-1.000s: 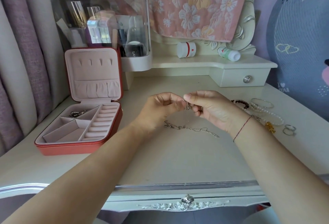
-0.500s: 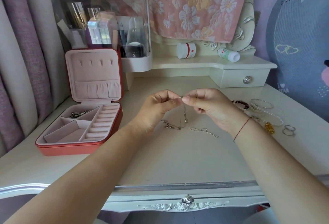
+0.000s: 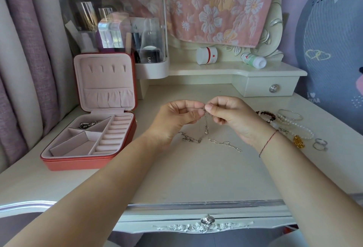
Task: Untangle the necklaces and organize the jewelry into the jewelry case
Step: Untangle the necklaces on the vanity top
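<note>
Jewelry case (image 3: pixel 78 163): open at the left of the dressing table (image 3: pixel 196 178), lid upright, red outside and pink inside. A few silver pieces (image 3: pixel 88 125) lie in its rear-left compartment. Left hand (image 3: pixel 174 119): raised above mid-table, thumb and forefinger pinching the top of the tangled necklaces (image 3: pixel 205 127), the other fingers curled in. Necklaces: hanging from the pinch down to the tabletop, with a heavier chain lying out to the left and a thin one trailing right. Right hand (image 3: pixel 233 117): fingertips against those of the left, thumb and forefinger gripping the same knot, a red thread (image 3: pixel 268 142) round the wrist. Just beyond that wrist, on the table, lie beaded and metal bracelets (image 3: pixel 290 121), then a gold charm (image 3: pixel 299 141) and two silver rings (image 3: pixel 320 144) touching one another.
</note>
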Demonstrator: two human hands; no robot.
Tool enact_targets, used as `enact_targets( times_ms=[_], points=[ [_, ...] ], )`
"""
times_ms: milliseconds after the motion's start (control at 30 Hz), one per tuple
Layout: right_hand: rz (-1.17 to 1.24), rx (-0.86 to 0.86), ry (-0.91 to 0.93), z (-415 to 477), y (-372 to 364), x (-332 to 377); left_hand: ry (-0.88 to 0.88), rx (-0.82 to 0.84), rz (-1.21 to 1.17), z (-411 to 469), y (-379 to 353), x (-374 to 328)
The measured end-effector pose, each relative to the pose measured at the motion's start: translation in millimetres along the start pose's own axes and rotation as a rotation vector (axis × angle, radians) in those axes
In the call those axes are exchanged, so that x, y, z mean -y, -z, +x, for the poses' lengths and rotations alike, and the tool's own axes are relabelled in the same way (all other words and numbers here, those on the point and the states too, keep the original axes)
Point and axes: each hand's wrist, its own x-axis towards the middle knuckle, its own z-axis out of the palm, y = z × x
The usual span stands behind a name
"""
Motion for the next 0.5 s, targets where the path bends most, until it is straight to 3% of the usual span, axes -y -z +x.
enact_targets(
  times_ms=[267, 500],
  points=[
    [-0.012, 0.001, -0.018, -0.6, -1.0, 1.4, 0.000, -0.049, 0.021, 1.3, 0.3, -0.2],
    [-0.025, 0.024, -0.024, -1.2, -2.4, 2.5, 0.055, 0.016, 0.014, 1.7, -2.8, 0.5]
  ],
)
